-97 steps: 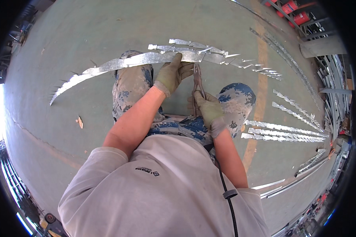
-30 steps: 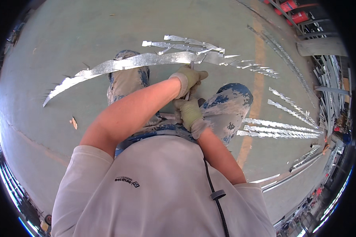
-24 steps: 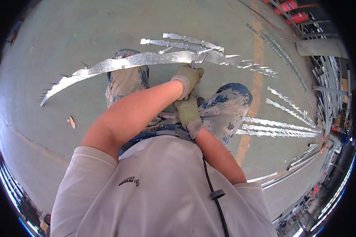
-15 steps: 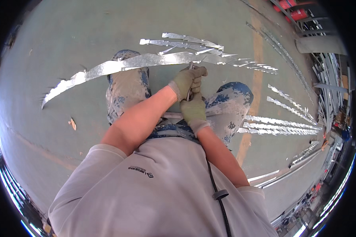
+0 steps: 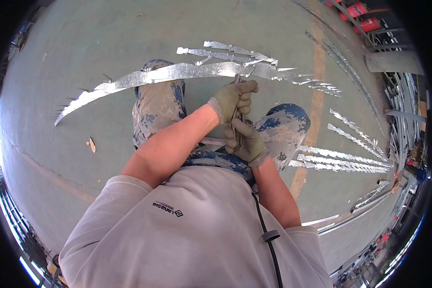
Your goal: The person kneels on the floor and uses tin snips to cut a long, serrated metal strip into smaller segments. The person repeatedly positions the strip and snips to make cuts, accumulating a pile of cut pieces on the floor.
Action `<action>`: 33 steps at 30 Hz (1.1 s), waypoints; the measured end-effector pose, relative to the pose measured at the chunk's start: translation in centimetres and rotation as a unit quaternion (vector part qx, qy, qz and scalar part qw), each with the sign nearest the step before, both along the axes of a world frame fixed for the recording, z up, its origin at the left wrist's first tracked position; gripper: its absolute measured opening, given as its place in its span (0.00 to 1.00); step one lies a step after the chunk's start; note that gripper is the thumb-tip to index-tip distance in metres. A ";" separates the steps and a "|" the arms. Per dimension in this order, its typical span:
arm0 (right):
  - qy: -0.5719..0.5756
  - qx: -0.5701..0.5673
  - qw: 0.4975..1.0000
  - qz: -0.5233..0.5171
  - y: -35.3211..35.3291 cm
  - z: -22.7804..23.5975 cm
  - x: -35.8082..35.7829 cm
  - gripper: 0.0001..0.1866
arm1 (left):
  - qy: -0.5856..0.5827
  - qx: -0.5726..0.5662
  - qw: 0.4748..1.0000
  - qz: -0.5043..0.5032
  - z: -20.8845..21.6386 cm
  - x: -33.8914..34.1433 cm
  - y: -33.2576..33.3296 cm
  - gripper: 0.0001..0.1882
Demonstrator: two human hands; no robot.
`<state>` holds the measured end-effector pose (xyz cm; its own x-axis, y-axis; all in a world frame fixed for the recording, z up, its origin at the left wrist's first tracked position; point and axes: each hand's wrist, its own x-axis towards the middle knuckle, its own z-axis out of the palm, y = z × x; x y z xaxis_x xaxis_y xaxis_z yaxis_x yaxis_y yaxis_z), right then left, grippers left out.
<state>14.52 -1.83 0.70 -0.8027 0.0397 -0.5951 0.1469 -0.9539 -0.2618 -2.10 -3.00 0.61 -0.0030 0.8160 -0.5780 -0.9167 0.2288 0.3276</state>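
Note:
A long silvery sheet-metal strip [image 5: 177, 72] with pointed tabs along its edge stretches across in front of me, beyond my knees. My left hand [image 5: 233, 100], in a greenish work glove, is wrapped round the upper part of pliers [image 5: 237, 115], a metal hand tool with two handles. The tool's tip reaches the strip's near edge; whether the jaws grip it is too small to tell. Closer to my body, my gloved right hand [image 5: 248, 141] has its fingers curled round the handle ends.
Shorter notched metal strips [image 5: 225, 53] lie just past the long one. More strips [image 5: 343, 158] lie on the floor to the right. Metal stock [image 5: 401, 103] and red cylinders [image 5: 368, 25] stand along the right side. A dry leaf [image 5: 91, 144] is on the left floor.
My right hand has shifted slightly right and turned, and more of the pliers' handles shows. The left hand keeps its grip. The whole view has moved a little.

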 end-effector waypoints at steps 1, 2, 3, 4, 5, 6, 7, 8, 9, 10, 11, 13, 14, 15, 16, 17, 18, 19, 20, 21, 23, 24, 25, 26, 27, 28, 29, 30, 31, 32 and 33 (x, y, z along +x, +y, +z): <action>0.003 -0.001 1.000 0.013 0.1 -0.2 -0.1 0.13 | 0.008 -0.001 1.000 -0.001 0.1 0.0 0.0 0.08; -0.013 0.019 1.000 0.015 0.1 -0.2 -0.2 0.13 | 0.007 -0.002 1.000 -0.002 0.1 -0.1 0.0 0.08; -0.031 0.040 0.999 0.019 -0.1 0.3 -0.5 0.12 | 0.003 -0.002 1.000 -0.002 0.1 0.0 0.0 0.08; -0.048 0.060 0.997 0.022 -0.2 0.8 -0.8 0.12 | -0.001 -0.003 1.000 -0.002 -0.1 0.0 0.0 0.08; -0.066 0.076 0.995 0.020 -0.3 1.1 -1.0 0.12 | -0.017 0.011 1.000 -0.004 -0.2 0.0 -0.1 0.08; -0.084 0.092 0.992 0.015 -0.3 1.4 -1.2 0.12 | -0.033 0.026 0.999 -0.008 -0.3 -0.1 -0.1 0.08; -0.103 0.109 0.989 0.011 -0.4 1.8 -1.5 0.12 | -0.049 0.041 0.998 -0.013 -0.5 -0.1 -0.1 0.08; -0.135 0.161 0.977 0.022 -0.6 2.5 -1.9 0.13 | -0.084 0.085 0.993 -0.011 -1.3 -0.2 -0.2 0.10; -0.166 0.214 0.962 0.033 -0.8 3.2 -2.6 0.13 | -0.118 0.130 0.984 -0.010 -2.7 -0.3 -0.2 0.11; -0.197 0.261 0.944 0.045 -1.2 3.6 -3.0 0.13 | -0.152 0.171 0.974 -0.007 -3.8 -0.2 -0.5 0.12; -0.224 0.296 0.927 0.049 -1.9 3.6 -3.2 0.13 | -0.189 0.214 0.958 -0.005 -5.0 0.1 -0.7 0.12; -0.271 0.373 0.886 0.051 -2.2 3.8 -4.0 0.13 | -0.255 0.307 0.917 -0.005 -5.9 0.0 -0.1 0.13; -0.264 0.356 0.894 0.060 -2.2 4.2 -4.0 0.13 | -0.251 0.294 0.922 -0.007 -6.3 0.1 -0.2 0.13; -0.256 0.339 0.903 0.067 -2.0 4.7 -4.2 0.13 | -0.246 0.282 0.927 -0.011 -6.2 -0.2 -0.3 0.13; -0.247 0.322 0.911 0.076 -1.8 5.0 -4.2 0.13 | -0.240 0.270 0.933 -0.013 -6.1 -0.3 -0.3 0.13; -0.235 0.298 0.923 0.065 -1.6 4.5 -3.9 0.14 | -0.238 0.264 0.934 -0.020 -5.9 -0.3 -0.1 0.14; -0.223 0.271 0.935 0.054 -1.5 3.8 -3.5 0.14 | -0.236 0.257 0.937 -0.026 -5.6 -0.4 -0.1 0.14; -0.211 0.245 0.945 0.044 -1.4 3.3 -3.1 0.14 | -0.234 0.250 0.939 -0.032 -5.3 -0.4 -0.1 0.14; -0.203 0.232 0.950 0.044 -1.3 3.0 -2.8 0.14 | -0.224 0.245 0.943 -0.033 -5.4 -0.5 -0.3 0.14; -0.194 0.220 0.955 0.046 -1.1 2.9 -2.7 0.14 | -0.212 0.241 0.947 -0.033 -5.2 -0.7 -0.5 0.15; -0.187 0.201 0.960 0.049 -0.9 3.1 -2.6 0.14 | -0.128 0.183 0.974 -0.020 -4.7 -0.6 -0.8 0.18; -0.189 0.192 0.962 0.046 -1.0 3.5 -2.6 0.14 | -0.055 0.125 0.991 -0.011 -2.5 -0.4 -1.3 0.20; -0.189 0.182 0.964 0.046 -1.2 3.8 -2.7 0.13 | 0.021 0.065 0.998 0.001 -1.1 -0.4 -1.8 0.22; -0.167 0.175 0.969 0.043 -1.2 3.3 -2.6 0.14 | 0.053 0.058 0.997 0.013 -1.0 -0.7 -2.2 0.23; -0.148 0.169 0.974 0.040 -1.1 2.6 -2.2 0.16 | 0.083 0.052 0.995 0.024 -0.8 -0.9 -2.6 0.25; -0.128 0.162 0.978 0.036 -1.1 2.0 -2.0 0.17 | 0.113 0.046 0.992 0.035 -0.7 -1.1 -3.0 0.27; -0.126 0.143 0.981 0.029 -1.2 1.6 -1.9 0.18 | 0.108 0.035 0.990 0.085 -1.2 -1.5 -3.6 0.28; -0.125 0.124 0.984 0.017 -1.1 1.2 -1.7 0.20 | 0.104 0.026 0.986 0.130 -2.5 -2.0 -4.3 0.29; -0.126 0.105 0.986 0.001 -1.1 1.2 -1.7 0.22 | 0.097 0.018 0.980 0.171 -2.0 -2.5 -4.6 0.31; -0.111 0.102 0.989 0.000 -1.3 1.6 -1.7 0.23 | 0.071 -0.037 0.969 0.233 -1.6 -2.8 -5.2 0.27; -0.098 0.101 0.990 -0.005 -1.6 2.7 -2.0 0.24 | 0.392 -0.022 0.907 0.150 -3.4 -3.5 -6.6 0.24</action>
